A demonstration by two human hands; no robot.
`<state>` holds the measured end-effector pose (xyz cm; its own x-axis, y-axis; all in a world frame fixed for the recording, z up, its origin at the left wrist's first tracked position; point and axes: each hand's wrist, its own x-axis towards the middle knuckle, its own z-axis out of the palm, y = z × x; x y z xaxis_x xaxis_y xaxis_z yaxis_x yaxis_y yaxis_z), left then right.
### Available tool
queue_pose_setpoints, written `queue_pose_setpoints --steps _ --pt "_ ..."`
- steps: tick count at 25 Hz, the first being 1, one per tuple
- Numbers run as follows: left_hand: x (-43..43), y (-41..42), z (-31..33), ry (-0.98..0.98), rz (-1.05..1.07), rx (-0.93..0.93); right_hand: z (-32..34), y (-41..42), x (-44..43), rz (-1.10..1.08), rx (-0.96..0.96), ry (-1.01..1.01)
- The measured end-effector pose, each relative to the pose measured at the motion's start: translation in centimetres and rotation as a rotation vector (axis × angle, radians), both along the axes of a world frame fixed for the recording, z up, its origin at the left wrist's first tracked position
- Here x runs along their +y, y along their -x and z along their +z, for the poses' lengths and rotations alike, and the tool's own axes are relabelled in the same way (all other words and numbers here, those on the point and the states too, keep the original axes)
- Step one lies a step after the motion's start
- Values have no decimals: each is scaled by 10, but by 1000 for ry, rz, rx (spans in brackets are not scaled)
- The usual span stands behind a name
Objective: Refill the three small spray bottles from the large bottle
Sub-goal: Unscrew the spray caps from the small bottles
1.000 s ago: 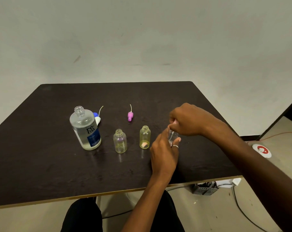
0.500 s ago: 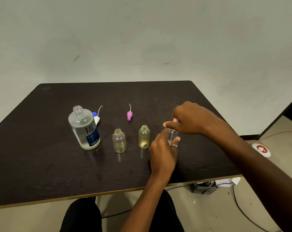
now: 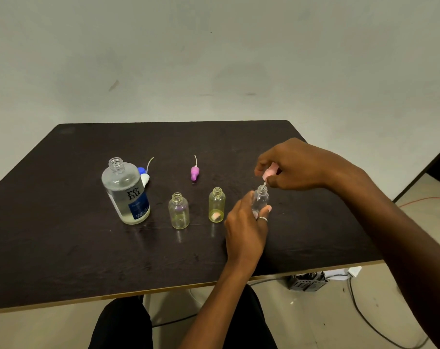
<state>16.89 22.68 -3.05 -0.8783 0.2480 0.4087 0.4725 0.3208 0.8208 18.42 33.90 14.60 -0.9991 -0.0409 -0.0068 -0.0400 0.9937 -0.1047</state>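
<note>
Head view, right hand (image 3: 297, 165): fingertips and thumb pinch the pink spray head (image 3: 269, 172), held just above the bottle neck with its thin dip tube pointing down into the mouth
Left hand (image 3: 246, 230): thumb and fingers wrap the clear small bottle (image 3: 261, 200) from the near side, probably to steady it upright while the top is worked
Clear small bottle: directly under the right-hand pinch, base hidden by the left hand; it looks empty (hard to be sure through clear plastic)
Likely step: opening this last bottle for filling, since the other two already stand uncapped
Yellow small bottle (image 3: 216, 205): open, just left of the held one, something pale at its bottom
Third small bottle (image 3: 179, 211): open, further left, apart from its neighbours
Large bottle (image 3: 125, 192): uncapped and upright at the row's left end, well apart from both hands, partly full
Loose tops: a purple spray head (image 3: 194, 172) lies behind the row; a blue and white cap (image 3: 143, 176) rests beside the large bottle
Table (image 3: 62, 248): dark, bearing everything
</note>
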Motion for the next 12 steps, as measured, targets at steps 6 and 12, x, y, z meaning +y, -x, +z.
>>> queue_pose_setpoints --steps 6,12 --pt "0 0 0 -1 8 -5 40 -9 6 -14 56 23" --pt "-2 -1 2 -9 -5 -25 44 4 14 -35 114 145"
